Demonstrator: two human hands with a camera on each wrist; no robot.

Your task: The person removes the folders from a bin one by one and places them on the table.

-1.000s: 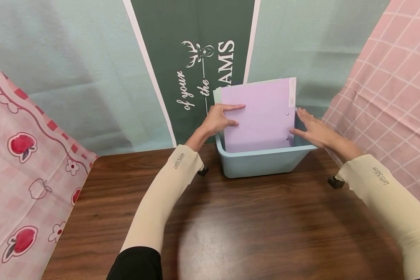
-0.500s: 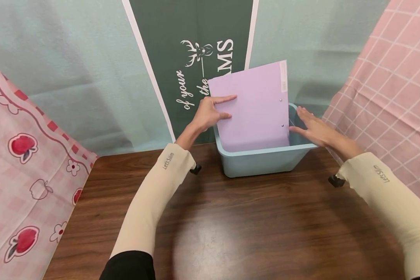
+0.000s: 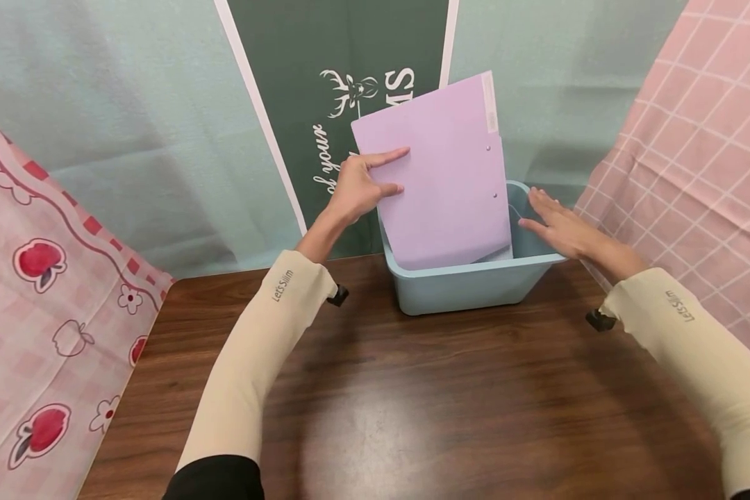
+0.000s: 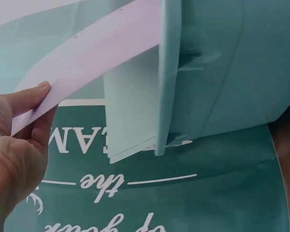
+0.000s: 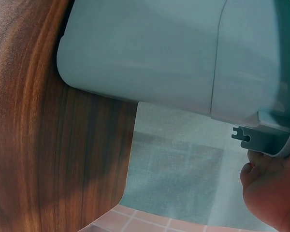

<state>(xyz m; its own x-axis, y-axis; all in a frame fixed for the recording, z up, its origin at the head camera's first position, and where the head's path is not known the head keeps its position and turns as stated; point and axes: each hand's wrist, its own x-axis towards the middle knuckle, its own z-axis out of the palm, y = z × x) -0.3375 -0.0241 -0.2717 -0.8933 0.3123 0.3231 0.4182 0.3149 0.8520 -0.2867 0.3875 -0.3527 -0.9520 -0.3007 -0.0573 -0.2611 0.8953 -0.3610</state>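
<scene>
My left hand pinches the left edge of a purple file folder, thumb and index finger on the face toward me. Two small rivets and a white label strip run along the folder's right side. The folder leans left, its lower part inside a light blue plastic bin. In the left wrist view, a pale green folder stands in the bin beside the purple one. My right hand holds the bin's right rim, thumb toward the inside; the right wrist view shows fingers just under the rim.
The bin stands at the back of a brown wooden table. Behind it hangs a green curtain with white lettering and a deer head. Pink patterned cloths hang at the left and right.
The left hand has drawn the purple folder up and to the left, tilting it further, and more of it shows above the bin. The right hand has stayed at the rim.
</scene>
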